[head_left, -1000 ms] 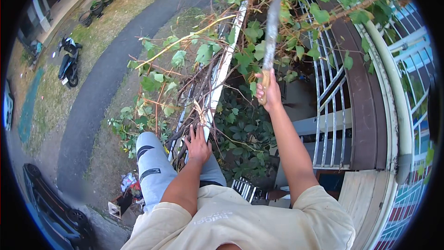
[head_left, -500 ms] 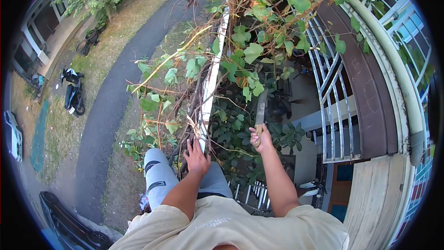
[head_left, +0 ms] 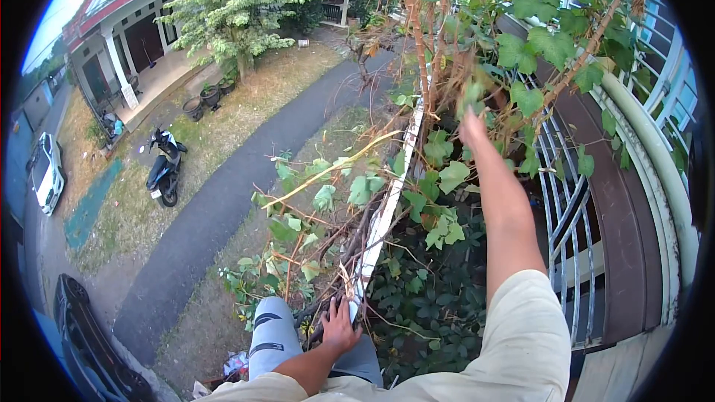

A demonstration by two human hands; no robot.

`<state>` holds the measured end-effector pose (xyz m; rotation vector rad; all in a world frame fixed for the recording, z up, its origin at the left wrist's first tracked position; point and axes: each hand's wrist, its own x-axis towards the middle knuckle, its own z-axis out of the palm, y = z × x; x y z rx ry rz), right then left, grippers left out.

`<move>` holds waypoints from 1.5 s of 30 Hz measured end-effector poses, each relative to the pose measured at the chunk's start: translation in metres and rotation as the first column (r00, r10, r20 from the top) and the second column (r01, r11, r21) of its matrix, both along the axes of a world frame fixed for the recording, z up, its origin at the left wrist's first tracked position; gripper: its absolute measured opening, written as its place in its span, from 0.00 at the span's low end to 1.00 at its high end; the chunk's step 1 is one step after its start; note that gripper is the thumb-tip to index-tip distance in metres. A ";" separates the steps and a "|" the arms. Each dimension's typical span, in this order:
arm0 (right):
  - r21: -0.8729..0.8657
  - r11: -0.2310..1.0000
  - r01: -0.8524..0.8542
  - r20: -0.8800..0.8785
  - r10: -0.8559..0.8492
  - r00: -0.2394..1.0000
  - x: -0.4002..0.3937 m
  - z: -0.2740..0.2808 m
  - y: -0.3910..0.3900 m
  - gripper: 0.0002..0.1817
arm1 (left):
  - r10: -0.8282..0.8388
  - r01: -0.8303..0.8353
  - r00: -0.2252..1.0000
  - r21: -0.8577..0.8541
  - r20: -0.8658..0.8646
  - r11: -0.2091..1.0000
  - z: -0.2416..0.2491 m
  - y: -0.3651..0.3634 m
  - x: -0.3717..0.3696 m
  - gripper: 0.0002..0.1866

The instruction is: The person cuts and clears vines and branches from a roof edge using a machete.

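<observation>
My left hand (head_left: 340, 330) lies with its fingers spread on the bundle of woody stems (head_left: 344, 283) and the edge of the white narrow beam (head_left: 381, 225), close to my knees. My right hand (head_left: 472, 130) is stretched far forward among the stems and leaves, closed like a fist and smeared by motion. The knife with a wooden handle that it grips in the earlier view is lost in the blur and foliage. Upright brown stems (head_left: 414, 22) stand just left of that hand, and a thick slanting branch (head_left: 588, 48) rises to its right.
Metal railings (head_left: 570, 216) and a brown roof edge (head_left: 633, 238) run along the right. Dark leafy shrubs (head_left: 432, 290) lie far below. Leafy cut branches (head_left: 328, 171) hang over the left side. Below are a paved path (head_left: 223, 231), a motorcycle (head_left: 165, 167) and cars.
My right hand has swung forward and up from beside the beam into the stems and leaves. My left hand keeps its place on the beam. The view has tilted up and shifted left.
</observation>
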<state>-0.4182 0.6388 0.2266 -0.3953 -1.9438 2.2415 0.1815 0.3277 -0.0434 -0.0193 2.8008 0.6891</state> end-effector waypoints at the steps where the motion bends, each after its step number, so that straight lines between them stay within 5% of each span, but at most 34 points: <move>1: -0.113 0.982 -0.152 -0.163 0.133 0.978 -0.006 0.028 -0.044 0.30 | 0.009 -0.009 1.000 0.012 0.000 1.000 0.001 -0.003 -0.003 0.56; 4: 0.048 0.992 -0.119 -0.223 0.127 0.966 0.053 0.083 -0.171 0.30 | 0.011 -0.010 1.000 0.064 -0.022 0.998 0.002 0.002 0.005 0.55; 7: 0.248 0.960 -0.128 -0.243 0.190 0.951 0.085 0.029 -0.196 0.35 | 0.017 -0.016 1.000 0.068 -0.006 0.998 0.003 -0.001 0.007 0.55; 8: 0.436 0.900 0.002 -0.240 0.114 0.964 0.082 -0.012 -0.191 0.36 | 0.026 -0.024 1.000 0.074 -0.018 0.997 0.001 -0.001 0.008 0.55; 10: 0.356 0.932 -0.071 -0.157 0.135 0.978 0.129 -0.064 -0.181 0.31 | 0.040 -0.036 0.998 0.091 -0.042 0.995 -0.005 -0.002 0.008 0.55; 13: 0.710 0.699 0.088 -0.335 0.225 0.915 0.200 -0.138 -0.139 0.27 | 0.026 -0.023 0.999 0.078 -0.034 0.997 -0.001 -0.003 0.007 0.55; 16: 0.750 0.648 -0.133 -0.027 0.230 0.973 0.291 -0.139 -0.106 0.29 | 0.022 -0.019 0.999 0.071 -0.043 0.997 -0.005 -0.001 0.010 0.56; 18: 0.805 0.593 -0.018 -0.132 0.209 0.969 0.355 -0.125 -0.087 0.29 | 0.002 0.001 0.999 0.061 -0.049 0.998 0.005 -0.002 0.007 0.57; 20: 0.898 0.422 -0.125 -0.023 0.328 0.944 0.410 -0.117 -0.066 0.28 | 0.008 -0.006 0.999 0.054 -0.037 0.999 0.008 0.000 0.007 0.57; 22: 0.863 0.382 -0.331 0.188 0.366 0.911 0.459 -0.102 -0.067 0.27 | 0.021 -0.020 1.000 0.056 -0.021 0.998 0.006 0.002 0.016 0.57; 25: 0.736 0.608 -0.296 0.156 0.273 0.949 0.499 -0.147 -0.048 0.26 | 0.024 -0.022 0.999 0.055 -0.038 0.998 0.006 0.002 0.015 0.57; 26: 0.742 0.598 -0.305 0.162 0.281 0.946 0.493 -0.160 -0.036 0.26 | 0.013 -0.012 0.999 0.027 -0.051 1.000 0.001 0.003 0.015 0.56; 28: 0.557 0.819 -0.141 0.156 0.063 0.986 0.490 -0.182 -0.015 0.26 | 0.022 -0.021 0.999 0.023 -0.046 1.000 0.005 0.003 0.015 0.56; 31: 0.438 0.899 0.013 0.127 -0.076 0.989 0.427 -0.195 0.026 0.21 | 0.015 -0.014 0.998 0.031 -0.061 0.999 0.001 0.003 0.012 0.56; 34: 0.444 0.895 -0.046 0.195 -0.047 0.980 0.327 -0.233 0.086 0.06 | 0.006 -0.005 0.999 0.018 -0.040 1.000 0.004 0.005 0.009 0.56; 35: 0.321 0.944 -0.077 0.279 -0.017 0.960 0.295 -0.222 0.090 0.06 | -0.007 0.007 1.000 -0.001 -0.016 1.000 0.009 0.005 0.007 0.57; 37: 0.573 0.788 -0.223 0.392 -0.024 0.920 0.200 -0.243 0.118 0.10 | 0.002 -0.003 1.000 -0.007 -0.027 1.000 0.001 0.004 0.004 0.57; 40: 0.347 0.918 -0.193 0.464 0.011 0.886 0.108 -0.176 0.084 0.18 | 0.024 -0.023 0.998 0.010 -0.064 1.000 -0.008 0.004 0.006 0.59; 41: 0.421 0.903 -0.081 0.296 -0.053 0.954 0.043 -0.193 0.083 0.22 | 0.017 -0.016 0.998 0.019 -0.059 1.000 -0.008 0.004 0.004 0.59; 43: 0.806 0.526 0.273 -0.189 -0.209 0.960 -0.019 -0.139 0.055 0.28 | -0.001 0.003 0.999 0.043 -0.049 0.999 -0.012 0.003 0.004 0.59; 44: 0.818 0.460 0.344 -0.239 -0.271 0.932 -0.029 -0.098 0.037 0.30 | 0.009 -0.007 0.998 0.039 -0.057 0.999 -0.013 0.003 0.003 0.59; 45: 0.744 0.550 0.380 -0.326 -0.198 0.924 -0.024 -0.064 0.021 0.30 | 0.014 -0.012 0.999 0.055 -0.046 0.998 -0.013 0.001 0.004 0.59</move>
